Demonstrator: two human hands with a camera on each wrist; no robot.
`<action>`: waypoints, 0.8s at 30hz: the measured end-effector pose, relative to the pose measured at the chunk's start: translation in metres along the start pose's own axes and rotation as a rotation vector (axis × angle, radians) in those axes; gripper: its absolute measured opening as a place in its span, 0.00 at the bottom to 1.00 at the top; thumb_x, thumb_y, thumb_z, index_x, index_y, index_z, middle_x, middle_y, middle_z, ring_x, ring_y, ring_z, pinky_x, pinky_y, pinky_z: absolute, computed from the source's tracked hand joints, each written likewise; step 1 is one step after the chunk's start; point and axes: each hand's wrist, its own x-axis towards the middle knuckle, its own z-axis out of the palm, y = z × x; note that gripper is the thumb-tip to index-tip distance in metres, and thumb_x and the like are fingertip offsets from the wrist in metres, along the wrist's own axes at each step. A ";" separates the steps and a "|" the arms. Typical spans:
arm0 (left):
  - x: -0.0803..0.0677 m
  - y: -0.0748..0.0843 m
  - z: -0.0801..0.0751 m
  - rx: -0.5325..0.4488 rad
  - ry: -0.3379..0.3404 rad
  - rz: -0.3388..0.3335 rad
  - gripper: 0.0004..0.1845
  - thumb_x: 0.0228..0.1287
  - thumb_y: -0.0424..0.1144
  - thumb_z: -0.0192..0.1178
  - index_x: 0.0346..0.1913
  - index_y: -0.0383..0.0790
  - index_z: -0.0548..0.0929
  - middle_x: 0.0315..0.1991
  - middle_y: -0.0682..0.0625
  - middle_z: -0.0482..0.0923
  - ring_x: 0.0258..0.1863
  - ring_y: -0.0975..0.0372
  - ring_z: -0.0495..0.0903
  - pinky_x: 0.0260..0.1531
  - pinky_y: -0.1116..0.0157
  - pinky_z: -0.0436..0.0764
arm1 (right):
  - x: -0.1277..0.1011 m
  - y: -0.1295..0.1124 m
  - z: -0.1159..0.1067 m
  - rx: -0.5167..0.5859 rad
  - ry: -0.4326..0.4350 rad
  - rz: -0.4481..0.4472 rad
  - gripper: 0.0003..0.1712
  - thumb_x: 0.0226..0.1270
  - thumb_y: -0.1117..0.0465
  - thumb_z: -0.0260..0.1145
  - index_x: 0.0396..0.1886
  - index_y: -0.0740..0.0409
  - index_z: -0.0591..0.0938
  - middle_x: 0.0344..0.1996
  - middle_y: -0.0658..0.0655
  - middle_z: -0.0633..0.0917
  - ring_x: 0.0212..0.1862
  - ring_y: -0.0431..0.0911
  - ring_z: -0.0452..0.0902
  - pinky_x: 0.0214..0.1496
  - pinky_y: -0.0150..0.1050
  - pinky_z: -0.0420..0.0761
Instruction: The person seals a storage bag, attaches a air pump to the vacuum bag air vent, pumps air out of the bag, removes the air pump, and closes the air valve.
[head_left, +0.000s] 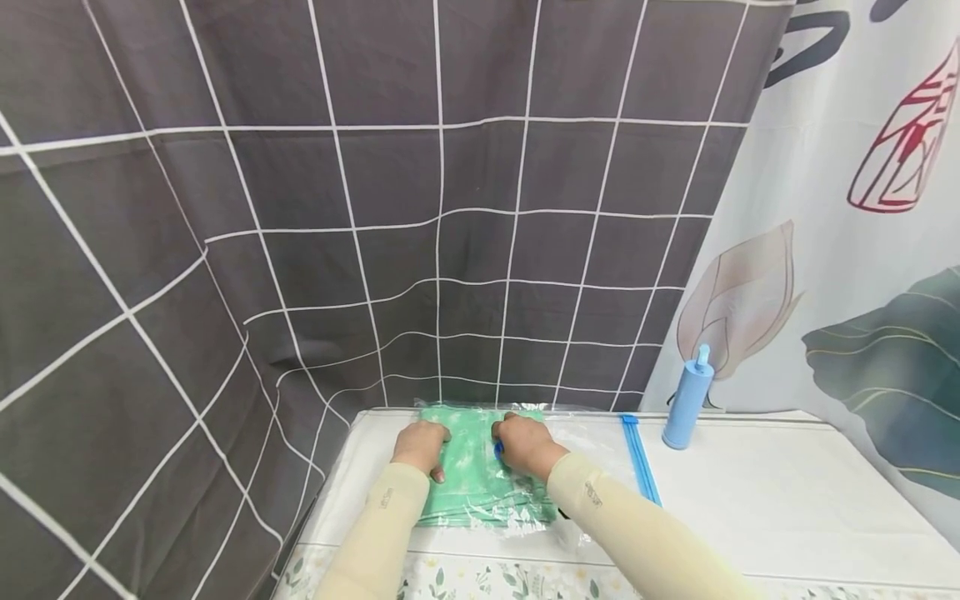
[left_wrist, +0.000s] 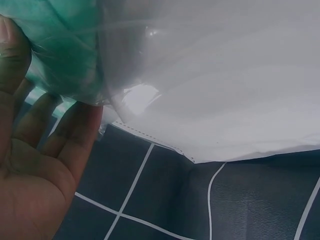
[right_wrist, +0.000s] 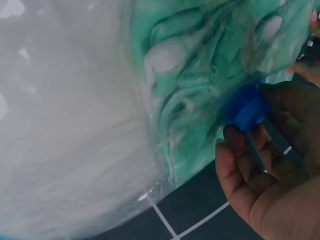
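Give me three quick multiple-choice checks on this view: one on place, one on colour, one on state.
1. Where does the light-blue cylindrical hand pump stand?
A. right of the hands
B. left of the hands
C. on the bag

2. What colour is the folded fabric inside the clear plastic bag?
A. red
B. mint green
C. black

3. What is the right hand doing?
A. hanging idle
B. holding the pump
C. gripping the blue round valve cap

Answers: 1 A, it stands upright beyond the blue zip strip. 2 B, green shows through the plastic. 3 C, fingers curl round it.

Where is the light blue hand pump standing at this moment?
In the head view, the light blue hand pump stands upright on the white table, right of the clear bag, just beyond its blue zip strip.
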 end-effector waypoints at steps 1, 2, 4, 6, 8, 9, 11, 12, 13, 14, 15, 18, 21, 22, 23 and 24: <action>0.000 0.000 0.000 0.005 -0.004 0.004 0.44 0.30 0.44 0.89 0.62 0.42 0.94 0.61 0.43 0.95 0.62 0.42 0.92 0.69 0.43 0.90 | -0.007 -0.006 -0.013 0.019 -0.009 0.015 0.08 0.73 0.66 0.77 0.48 0.53 0.93 0.40 0.56 0.88 0.37 0.51 0.87 0.38 0.53 0.93; 0.000 -0.001 0.000 0.012 -0.005 0.009 0.44 0.30 0.44 0.89 0.62 0.43 0.94 0.61 0.44 0.95 0.63 0.42 0.92 0.69 0.43 0.90 | -0.011 -0.007 -0.018 0.029 -0.006 0.015 0.08 0.74 0.66 0.76 0.48 0.53 0.93 0.41 0.57 0.88 0.36 0.51 0.86 0.37 0.52 0.92; 0.001 -0.002 0.001 0.019 -0.010 0.015 0.44 0.30 0.45 0.88 0.62 0.42 0.94 0.62 0.43 0.94 0.64 0.42 0.91 0.70 0.42 0.89 | -0.019 -0.005 -0.026 0.062 0.022 0.008 0.07 0.74 0.65 0.78 0.49 0.55 0.94 0.44 0.58 0.90 0.40 0.53 0.88 0.40 0.52 0.93; 0.002 -0.003 0.001 0.012 -0.019 0.017 0.44 0.31 0.45 0.88 0.63 0.41 0.93 0.63 0.42 0.94 0.65 0.41 0.90 0.71 0.41 0.88 | -0.024 0.004 -0.029 0.120 0.061 0.000 0.09 0.71 0.66 0.80 0.48 0.59 0.93 0.44 0.61 0.90 0.41 0.54 0.88 0.43 0.53 0.93; 0.001 -0.003 0.000 0.009 -0.027 0.020 0.44 0.32 0.45 0.88 0.63 0.40 0.93 0.63 0.42 0.93 0.66 0.40 0.90 0.72 0.41 0.88 | -0.034 0.015 -0.036 0.170 0.112 -0.014 0.12 0.66 0.68 0.82 0.47 0.62 0.91 0.43 0.62 0.91 0.42 0.55 0.89 0.47 0.54 0.93; 0.001 -0.003 -0.002 0.012 -0.032 0.024 0.44 0.33 0.45 0.88 0.64 0.40 0.93 0.63 0.41 0.93 0.66 0.40 0.90 0.72 0.41 0.88 | -0.040 0.021 -0.040 0.189 0.137 -0.017 0.14 0.63 0.68 0.84 0.47 0.63 0.91 0.42 0.62 0.92 0.43 0.54 0.89 0.50 0.54 0.94; 0.002 -0.004 0.001 0.021 -0.019 0.044 0.45 0.33 0.46 0.88 0.64 0.41 0.92 0.63 0.41 0.93 0.65 0.40 0.90 0.70 0.39 0.89 | -0.053 0.036 -0.049 0.219 0.167 -0.013 0.17 0.58 0.70 0.85 0.46 0.63 0.89 0.39 0.60 0.91 0.41 0.52 0.88 0.50 0.53 0.94; 0.002 -0.002 0.000 0.024 -0.020 0.048 0.45 0.34 0.46 0.88 0.64 0.41 0.92 0.63 0.41 0.93 0.65 0.41 0.90 0.69 0.39 0.89 | -0.060 0.044 -0.052 0.229 0.176 0.003 0.18 0.57 0.71 0.85 0.46 0.63 0.89 0.39 0.59 0.91 0.40 0.51 0.88 0.49 0.52 0.94; 0.002 -0.002 -0.001 0.034 -0.016 0.054 0.44 0.33 0.47 0.89 0.64 0.41 0.92 0.62 0.42 0.94 0.64 0.41 0.91 0.68 0.40 0.90 | -0.067 0.052 -0.055 0.241 0.184 0.018 0.19 0.56 0.71 0.85 0.47 0.63 0.88 0.39 0.59 0.92 0.41 0.50 0.88 0.49 0.51 0.94; 0.002 -0.001 -0.002 0.039 -0.015 0.058 0.44 0.34 0.47 0.89 0.64 0.41 0.92 0.62 0.42 0.94 0.63 0.41 0.91 0.67 0.40 0.90 | -0.076 0.060 -0.057 0.271 0.180 0.045 0.21 0.57 0.71 0.85 0.49 0.63 0.87 0.40 0.59 0.91 0.42 0.50 0.89 0.50 0.51 0.95; 0.002 0.000 -0.002 0.044 -0.015 0.059 0.44 0.34 0.47 0.89 0.64 0.41 0.92 0.62 0.42 0.94 0.63 0.41 0.91 0.66 0.40 0.91 | -0.084 0.068 -0.059 0.309 0.175 0.074 0.22 0.58 0.71 0.84 0.51 0.64 0.87 0.42 0.59 0.91 0.44 0.51 0.90 0.52 0.51 0.95; 0.000 0.003 -0.008 0.039 -0.039 0.045 0.43 0.35 0.45 0.89 0.64 0.41 0.92 0.62 0.41 0.94 0.64 0.41 0.91 0.67 0.42 0.91 | -0.113 0.090 -0.061 0.437 0.171 0.173 0.25 0.62 0.70 0.83 0.58 0.68 0.85 0.47 0.62 0.91 0.50 0.56 0.93 0.56 0.53 0.96; -0.002 0.002 -0.009 0.037 -0.050 0.041 0.43 0.35 0.44 0.89 0.64 0.41 0.92 0.63 0.41 0.93 0.65 0.42 0.90 0.68 0.42 0.90 | -0.142 0.113 -0.060 0.538 0.197 0.276 0.25 0.66 0.68 0.81 0.60 0.72 0.84 0.51 0.66 0.91 0.54 0.60 0.93 0.57 0.53 0.96; -0.003 0.001 -0.009 0.033 -0.055 0.039 0.43 0.36 0.44 0.89 0.64 0.41 0.92 0.63 0.42 0.93 0.66 0.42 0.90 0.69 0.42 0.90 | -0.151 0.121 -0.060 0.547 0.212 0.315 0.25 0.67 0.67 0.81 0.61 0.72 0.85 0.51 0.67 0.92 0.54 0.60 0.93 0.57 0.51 0.96; -0.004 0.001 -0.009 0.025 -0.058 0.036 0.43 0.36 0.44 0.88 0.65 0.41 0.92 0.64 0.42 0.93 0.67 0.42 0.90 0.70 0.41 0.89 | -0.160 0.129 -0.059 0.547 0.223 0.359 0.25 0.69 0.66 0.80 0.61 0.73 0.85 0.51 0.68 0.92 0.54 0.61 0.93 0.55 0.50 0.96; -0.005 0.001 -0.008 0.018 -0.061 0.033 0.43 0.36 0.44 0.88 0.66 0.41 0.92 0.65 0.42 0.93 0.68 0.42 0.89 0.71 0.41 0.88 | -0.168 0.137 -0.058 0.547 0.234 0.398 0.25 0.70 0.65 0.80 0.61 0.74 0.84 0.51 0.69 0.92 0.55 0.61 0.93 0.54 0.49 0.96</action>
